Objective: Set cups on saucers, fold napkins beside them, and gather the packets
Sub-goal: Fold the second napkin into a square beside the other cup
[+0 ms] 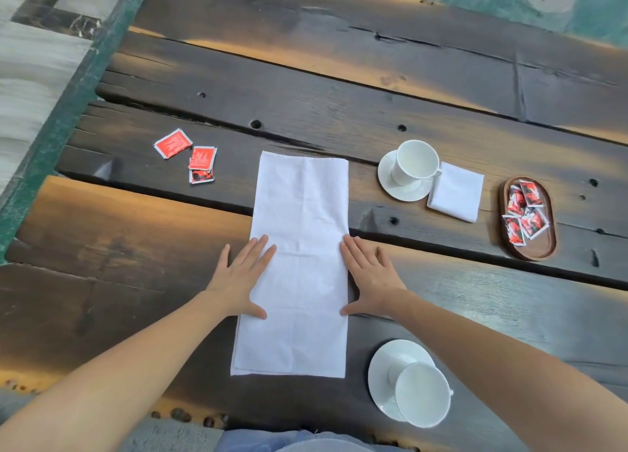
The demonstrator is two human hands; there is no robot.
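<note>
A long white napkin (300, 254), folded into a strip, lies flat in the middle of the dark wooden table (339, 105). My left hand (243, 276) presses flat on its left edge and my right hand (368, 275) on its right edge, fingers spread. A white cup (413, 162) stands on a saucer (387, 179) at the far right, with a folded napkin (457, 191) beside it. A second cup (421, 392) sits on a saucer (380, 370) near me. Three red packets (200, 161) lie loose at the left.
A small oval wooden tray (543, 247) at the right holds several red packets (523, 212). The table's left edge runs along a green border (64, 118) and pale floor. Gaps and holes mark the planks.
</note>
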